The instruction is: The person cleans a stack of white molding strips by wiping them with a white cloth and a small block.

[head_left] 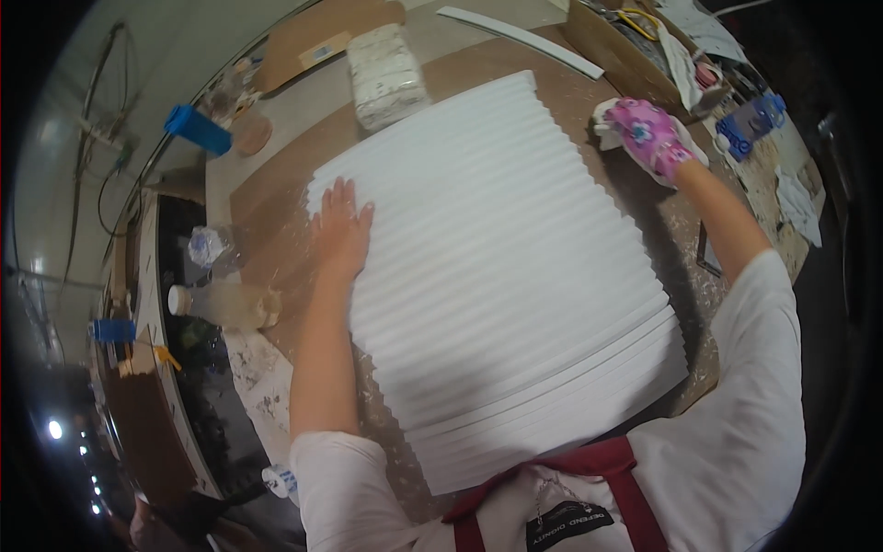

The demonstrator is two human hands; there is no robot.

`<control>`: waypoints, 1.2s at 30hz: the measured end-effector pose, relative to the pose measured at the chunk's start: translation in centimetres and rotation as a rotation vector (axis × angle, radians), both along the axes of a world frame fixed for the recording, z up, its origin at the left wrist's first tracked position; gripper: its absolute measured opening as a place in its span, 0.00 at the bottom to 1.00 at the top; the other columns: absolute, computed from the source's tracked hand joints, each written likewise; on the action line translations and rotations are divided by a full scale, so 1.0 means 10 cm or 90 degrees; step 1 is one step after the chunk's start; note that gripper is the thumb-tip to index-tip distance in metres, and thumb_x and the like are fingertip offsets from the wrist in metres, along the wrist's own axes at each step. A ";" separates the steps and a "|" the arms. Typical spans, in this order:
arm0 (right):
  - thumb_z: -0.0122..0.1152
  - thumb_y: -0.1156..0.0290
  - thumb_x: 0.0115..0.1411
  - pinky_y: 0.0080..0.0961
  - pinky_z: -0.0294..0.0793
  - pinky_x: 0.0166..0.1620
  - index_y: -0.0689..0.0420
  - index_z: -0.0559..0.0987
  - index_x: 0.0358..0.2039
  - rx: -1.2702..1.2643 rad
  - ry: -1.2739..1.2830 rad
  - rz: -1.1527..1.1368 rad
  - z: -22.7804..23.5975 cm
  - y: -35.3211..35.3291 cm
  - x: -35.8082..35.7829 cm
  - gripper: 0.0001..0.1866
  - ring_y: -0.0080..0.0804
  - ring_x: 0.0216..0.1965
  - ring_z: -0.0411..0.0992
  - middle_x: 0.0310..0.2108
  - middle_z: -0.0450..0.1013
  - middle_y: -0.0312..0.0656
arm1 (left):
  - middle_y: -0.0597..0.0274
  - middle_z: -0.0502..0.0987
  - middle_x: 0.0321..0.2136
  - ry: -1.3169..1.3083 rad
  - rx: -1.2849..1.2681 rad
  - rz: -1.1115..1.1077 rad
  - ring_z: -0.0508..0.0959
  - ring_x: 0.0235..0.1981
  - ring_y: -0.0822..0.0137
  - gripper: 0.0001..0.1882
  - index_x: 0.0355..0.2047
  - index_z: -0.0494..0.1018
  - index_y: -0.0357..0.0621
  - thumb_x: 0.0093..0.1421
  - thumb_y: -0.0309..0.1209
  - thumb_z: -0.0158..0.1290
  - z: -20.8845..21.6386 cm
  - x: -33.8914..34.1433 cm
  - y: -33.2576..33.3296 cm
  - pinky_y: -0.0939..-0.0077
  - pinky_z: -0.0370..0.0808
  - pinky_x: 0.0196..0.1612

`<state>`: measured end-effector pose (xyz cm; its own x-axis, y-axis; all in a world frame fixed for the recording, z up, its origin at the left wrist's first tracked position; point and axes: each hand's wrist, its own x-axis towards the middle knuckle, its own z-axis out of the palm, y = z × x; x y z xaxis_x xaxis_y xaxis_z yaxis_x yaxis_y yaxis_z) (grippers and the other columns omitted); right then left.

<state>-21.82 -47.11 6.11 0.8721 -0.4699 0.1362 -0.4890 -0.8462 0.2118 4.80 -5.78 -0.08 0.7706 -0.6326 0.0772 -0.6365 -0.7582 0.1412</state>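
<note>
A large white panel of ridged slats (497, 230) lies before me, its near end looking like several loose flat strips stacked edge over edge. My left hand (342, 230) is bare and rests flat on the panel's left edge, fingers stretched out and slightly apart. Off the panel's far right side is my right hand (648, 133), in a pink flowered glove. Its fingers press on a white cloth (667, 173) bunched beneath and around them, over the brown tabletop (276, 198).
Beyond the panel sit a white-wrapped block (386, 78) and a long white strip (524, 41). A cardboard box (607, 41) with tools and a blue-labelled bottle (750, 124) stand far right. To the left are a blue container (198, 129) and a cloudy plastic bottle (225, 304).
</note>
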 end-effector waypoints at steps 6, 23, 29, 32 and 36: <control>0.53 0.68 0.60 0.35 0.71 0.55 0.48 0.75 0.50 0.047 0.020 0.092 -0.15 0.21 -0.17 0.17 0.45 0.53 0.70 0.49 0.72 0.43 | 0.62 0.48 0.72 0.068 -0.006 0.010 0.48 0.72 0.59 0.29 0.70 0.51 0.52 0.71 0.45 0.34 0.00 0.09 0.03 0.54 0.46 0.70; 0.56 0.73 0.56 0.38 0.73 0.53 0.55 0.72 0.55 0.322 -0.262 0.151 -0.14 0.34 0.48 0.24 0.48 0.50 0.71 0.52 0.70 0.51 | 0.53 0.53 0.69 -0.111 -0.183 -0.055 0.52 0.69 0.48 0.31 0.67 0.56 0.43 0.68 0.44 0.44 0.01 -0.30 0.38 0.47 0.49 0.68; 0.46 0.58 0.66 0.41 0.66 0.61 0.45 0.73 0.57 0.099 -0.205 0.499 -0.13 2.32 1.49 0.20 0.47 0.61 0.65 0.60 0.67 0.42 | 0.58 0.52 0.70 -0.013 -0.009 0.019 0.52 0.70 0.54 0.31 0.68 0.56 0.47 0.69 0.48 0.39 0.00 -0.25 0.19 0.47 0.47 0.69; 0.39 0.55 0.70 0.43 0.63 0.63 0.39 0.73 0.58 0.170 -0.093 0.477 -0.42 2.06 1.48 0.21 0.43 0.64 0.61 0.64 0.64 0.39 | 0.59 0.52 0.70 -0.010 -0.015 0.014 0.52 0.70 0.55 0.32 0.68 0.55 0.48 0.69 0.49 0.38 -0.02 -0.25 0.22 0.46 0.46 0.68; 0.45 0.70 0.67 0.31 0.74 0.57 0.51 0.76 0.53 0.275 -0.235 0.280 -0.46 0.62 0.68 0.16 0.38 0.52 0.73 0.53 0.73 0.43 | 0.60 0.52 0.70 -0.009 -0.056 0.015 0.52 0.70 0.55 0.32 0.69 0.55 0.52 0.69 0.51 0.36 -0.07 -0.23 0.23 0.44 0.45 0.68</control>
<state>-15.01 -40.90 1.52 0.9260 -0.1635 0.3402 -0.0582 -0.9524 -0.2993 2.54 -3.48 -0.79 0.7836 -0.6045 0.1434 -0.6212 -0.7580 0.1991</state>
